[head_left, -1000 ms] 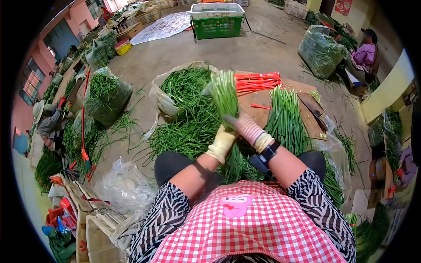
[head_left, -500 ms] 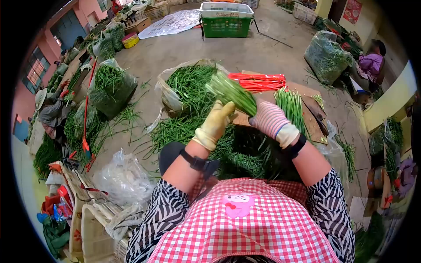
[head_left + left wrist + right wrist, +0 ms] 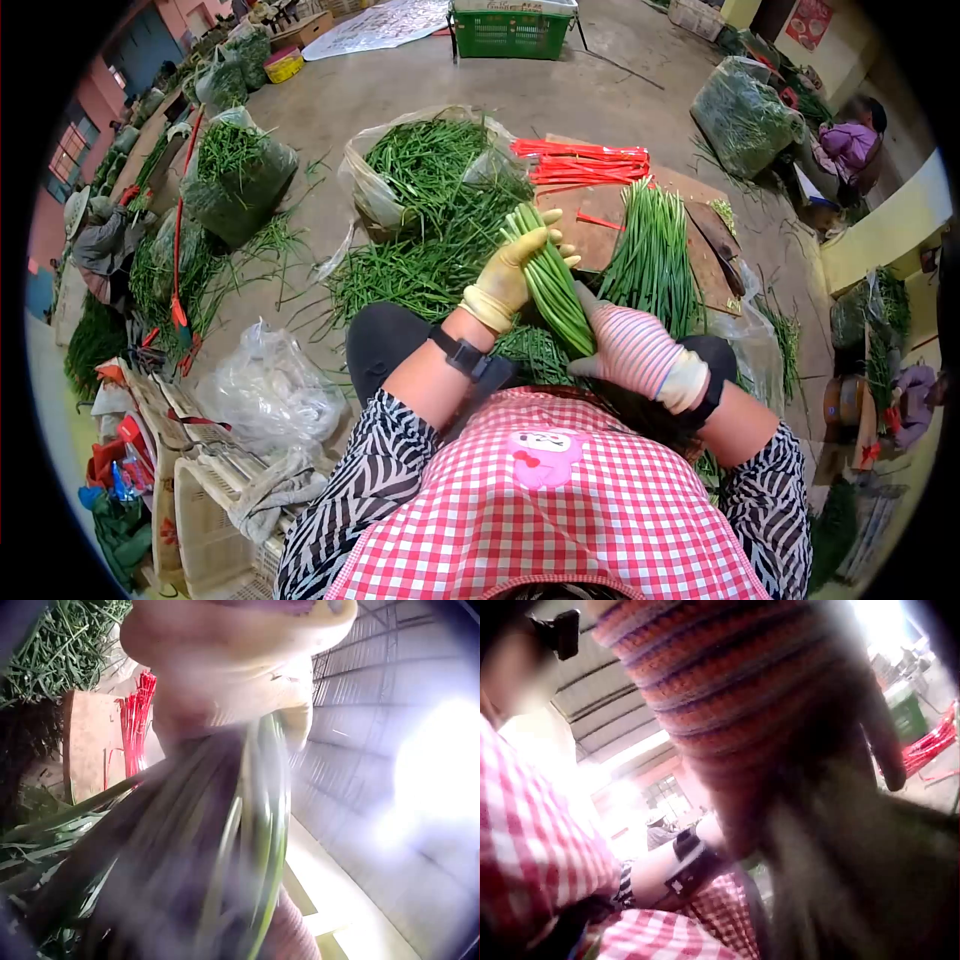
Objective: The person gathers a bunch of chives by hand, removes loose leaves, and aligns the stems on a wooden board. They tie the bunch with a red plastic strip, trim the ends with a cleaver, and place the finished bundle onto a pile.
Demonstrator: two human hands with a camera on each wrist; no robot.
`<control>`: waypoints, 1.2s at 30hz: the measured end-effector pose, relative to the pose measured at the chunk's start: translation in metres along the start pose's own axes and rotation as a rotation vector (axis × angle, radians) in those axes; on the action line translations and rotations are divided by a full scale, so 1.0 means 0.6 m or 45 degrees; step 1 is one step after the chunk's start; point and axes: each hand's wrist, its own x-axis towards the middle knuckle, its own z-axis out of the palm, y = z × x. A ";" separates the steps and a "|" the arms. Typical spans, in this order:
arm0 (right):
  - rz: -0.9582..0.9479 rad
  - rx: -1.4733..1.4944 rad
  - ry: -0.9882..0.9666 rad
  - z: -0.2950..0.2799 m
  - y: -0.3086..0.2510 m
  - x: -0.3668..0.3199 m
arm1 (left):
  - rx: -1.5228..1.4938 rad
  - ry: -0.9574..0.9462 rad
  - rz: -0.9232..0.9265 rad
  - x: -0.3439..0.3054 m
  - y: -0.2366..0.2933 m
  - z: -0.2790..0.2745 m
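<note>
Before the apron, a bunch of green chives (image 3: pixel 556 298) slants between the two hands, its pale ends up and to the left. My left hand (image 3: pixel 508 272), in a cream-yellow glove, grips it near those ends, thumb across the stalks; in the left wrist view the glove (image 3: pixel 225 682) wraps around them. Lower down, my right hand (image 3: pixel 640 350) in a striped glove holds the bunch from the right side. In the right wrist view its striped glove (image 3: pixel 727 690) shows, the stalks dark and blurred. More trimmed chives (image 3: pixel 655 255) lie on the wooden board (image 3: pixel 705 235).
Red ties (image 3: pixel 585 163) lie along the board's back edge, a long-bladed knife (image 3: pixel 722 255) at its right. Loose chives spill from a plastic bag (image 3: pixel 365 185) ahead on the left. A green crate (image 3: pixel 510 35) stands farther off. Clear plastic (image 3: pixel 270 385) lies at lower left.
The bunch has swung from upright, through a tilt, to a slant closer to the body. The right hand has moved down and right along it; the left has come back to the stalks.
</note>
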 end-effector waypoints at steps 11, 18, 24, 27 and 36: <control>-0.575 0.133 -0.128 -0.175 0.050 0.299 | 0.199 -0.203 -0.255 0.016 -0.003 0.036; -0.669 -0.093 -0.529 -0.116 0.036 0.299 | 0.789 -0.015 -0.092 0.008 -0.002 0.029; -0.475 0.387 0.455 -0.156 0.117 0.197 | 0.868 -0.087 0.431 -0.016 0.166 0.069; -0.101 0.967 0.396 -0.147 0.193 0.124 | 0.622 -0.066 0.585 -0.040 0.285 0.054; 0.255 1.375 0.564 -0.022 0.214 0.015 | 0.594 0.398 0.847 -0.114 0.517 -0.032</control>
